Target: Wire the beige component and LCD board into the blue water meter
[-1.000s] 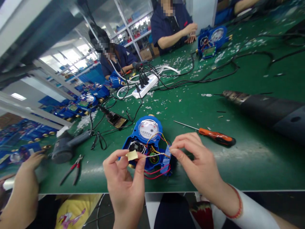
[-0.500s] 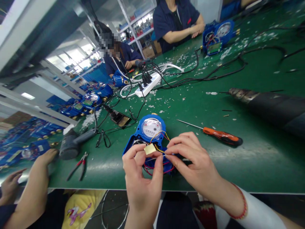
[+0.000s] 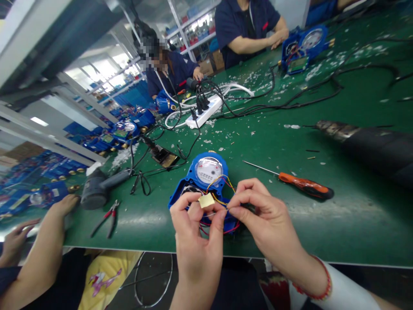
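Note:
A blue water meter (image 3: 210, 168) with a round dial lies on the green bench, its lower housing partly hidden by my hands. My left hand (image 3: 198, 241) is closed over that housing, pinching a thin pale wire. Against its fingers rests a small pale-yellow square piece (image 3: 206, 200), with yellow wires (image 3: 220, 200) beside it. Thumb and forefinger of my right hand (image 3: 266, 219) are pressed together on the wire's end, close to the left fingertips; the tips cover the exact spot. Red wires (image 3: 231, 231) loop below.
To the right lie an orange-black screwdriver (image 3: 305, 186) and a dark wrapped tool (image 3: 364, 140). Pliers (image 3: 106, 218), a grey heat gun (image 3: 97, 191) and a soldering stand (image 3: 164, 157) are at left. A white power strip (image 3: 204, 112) trails cables. Co-workers sit across and at left.
The view has shifted slightly. Both my hands keep their pinch over the meter, with little movement. A co-worker across the bench has moved a hand to the dark tool beside the power strip.

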Available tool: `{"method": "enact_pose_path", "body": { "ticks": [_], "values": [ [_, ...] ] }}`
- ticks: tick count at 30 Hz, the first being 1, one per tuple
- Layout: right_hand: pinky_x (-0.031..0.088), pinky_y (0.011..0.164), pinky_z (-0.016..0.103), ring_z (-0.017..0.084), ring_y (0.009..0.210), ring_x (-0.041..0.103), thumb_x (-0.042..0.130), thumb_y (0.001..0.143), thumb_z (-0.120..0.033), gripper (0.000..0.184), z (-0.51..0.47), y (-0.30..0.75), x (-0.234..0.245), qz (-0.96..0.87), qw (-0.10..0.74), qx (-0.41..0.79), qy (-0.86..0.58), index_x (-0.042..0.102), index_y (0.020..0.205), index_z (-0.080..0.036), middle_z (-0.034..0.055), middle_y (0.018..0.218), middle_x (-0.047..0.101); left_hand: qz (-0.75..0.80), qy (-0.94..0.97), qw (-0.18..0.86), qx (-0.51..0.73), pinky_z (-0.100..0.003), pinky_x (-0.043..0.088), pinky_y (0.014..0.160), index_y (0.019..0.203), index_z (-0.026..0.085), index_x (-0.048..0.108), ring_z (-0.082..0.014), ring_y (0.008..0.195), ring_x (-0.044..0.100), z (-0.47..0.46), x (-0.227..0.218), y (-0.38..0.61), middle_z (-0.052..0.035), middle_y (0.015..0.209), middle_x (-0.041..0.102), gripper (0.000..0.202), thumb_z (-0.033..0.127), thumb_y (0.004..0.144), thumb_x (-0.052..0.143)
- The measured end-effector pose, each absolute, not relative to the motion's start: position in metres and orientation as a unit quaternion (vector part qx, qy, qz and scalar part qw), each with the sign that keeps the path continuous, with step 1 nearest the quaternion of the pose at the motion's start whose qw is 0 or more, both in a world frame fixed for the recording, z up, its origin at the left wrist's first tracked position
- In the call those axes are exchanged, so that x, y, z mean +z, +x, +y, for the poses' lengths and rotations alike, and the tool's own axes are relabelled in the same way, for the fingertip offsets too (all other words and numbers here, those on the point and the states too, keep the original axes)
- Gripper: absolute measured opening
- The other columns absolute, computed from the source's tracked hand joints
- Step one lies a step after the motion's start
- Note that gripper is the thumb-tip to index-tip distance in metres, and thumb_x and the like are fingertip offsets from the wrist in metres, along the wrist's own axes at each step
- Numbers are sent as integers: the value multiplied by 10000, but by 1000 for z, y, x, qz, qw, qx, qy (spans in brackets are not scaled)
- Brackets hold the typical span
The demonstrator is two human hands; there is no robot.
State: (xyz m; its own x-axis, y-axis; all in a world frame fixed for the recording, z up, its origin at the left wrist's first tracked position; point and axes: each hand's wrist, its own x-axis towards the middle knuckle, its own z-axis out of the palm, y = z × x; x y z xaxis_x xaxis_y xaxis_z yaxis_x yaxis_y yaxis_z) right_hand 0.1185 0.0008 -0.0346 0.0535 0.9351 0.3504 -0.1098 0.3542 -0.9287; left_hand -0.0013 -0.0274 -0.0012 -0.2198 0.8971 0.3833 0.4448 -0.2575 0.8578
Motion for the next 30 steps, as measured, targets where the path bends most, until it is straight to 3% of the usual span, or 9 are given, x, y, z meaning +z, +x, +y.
{"method": "enact_pose_path", "body": {
  "ticks": [5, 13, 17, 25, 30],
  "values": [
    [393, 698, 240, 110, 812, 528, 628, 813, -99, 147, 7, 127, -39, -482, 634, 446, -409, 637, 720, -213, -21, 837, 537, 586, 583, 178, 534, -216, 523, 617, 1032, 245, 438, -120, 692, 668, -25, 0, -5, 33, 777, 639, 350, 68, 799, 628],
    [417, 795, 344, 180, 900, 493, 651, 834, -58, 97, -1, 128, -38, -696, 579, 174, -387, 667, 894, -132, 55, 892, 624, 607, 579, 173, 515, -259, 531, 665, 1053, 246, 437, -131, 722, 665, -26, 0, -5, 4, 871, 621, 340, 120, 810, 639],
    [414, 784, 363, 185, 886, 487, 625, 864, -80, 56, -1, 126, -37, -708, 581, 143, -376, 656, 864, -127, 61, 877, 633, 621, 576, 171, 503, -287, 530, 689, 1071, 248, 433, -135, 734, 659, -27, -1, -7, -9, 928, 592, 347, 147, 814, 643],
    [439, 749, 305, 165, 860, 568, 648, 807, -115, 90, 3, 126, -31, -588, 569, 425, -388, 669, 751, -182, 30, 848, 597, 583, 584, 181, 534, -197, 516, 609, 1039, 249, 432, -108, 689, 645, -27, 1, -1, 38, 774, 628, 364, 42, 804, 618],
    [431, 738, 289, 152, 852, 571, 667, 798, -183, 61, 3, 123, -34, -510, 569, 527, -372, 685, 740, -190, 21, 857, 585, 576, 586, 191, 537, -207, 528, 633, 1059, 250, 413, -108, 699, 656, -28, 0, 0, 42, 780, 638, 411, 12, 794, 619]
  ]
}}
